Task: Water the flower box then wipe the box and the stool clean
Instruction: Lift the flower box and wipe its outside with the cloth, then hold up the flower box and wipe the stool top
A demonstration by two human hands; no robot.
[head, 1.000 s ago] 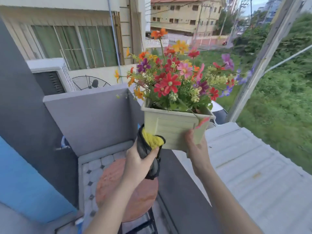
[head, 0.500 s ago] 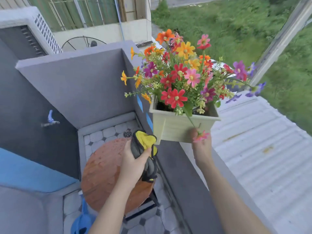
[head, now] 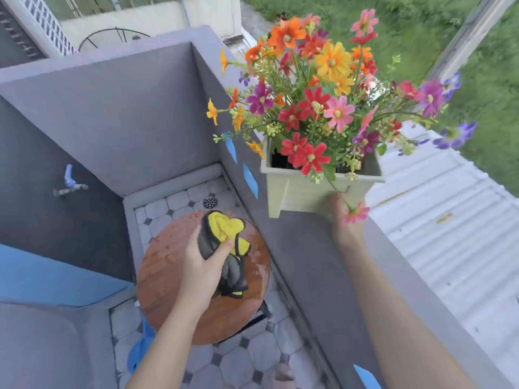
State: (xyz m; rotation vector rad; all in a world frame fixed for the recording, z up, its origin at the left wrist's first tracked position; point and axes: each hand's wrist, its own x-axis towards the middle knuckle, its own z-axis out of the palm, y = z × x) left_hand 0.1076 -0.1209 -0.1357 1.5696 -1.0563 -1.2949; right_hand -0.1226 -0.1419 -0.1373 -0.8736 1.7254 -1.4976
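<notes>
Left hand (head: 200, 265) gripping cloth (head: 224, 248) dropped from flower box (head: 309, 192) to wet stool (head: 205, 279), right hand (head: 346, 223) clasping box aloft; stool wipe likely next.

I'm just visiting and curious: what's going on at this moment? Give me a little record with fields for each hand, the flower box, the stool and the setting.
left hand: grips a bunched yellow and grey cloth over the stool
right hand: holds the flower box from underneath
flower box: pale, full of colourful flowers, above the grey balcony ledge
stool: round reddish-brown seat, wet with droplets
setting: tiled balcony floor with a drain
</notes>
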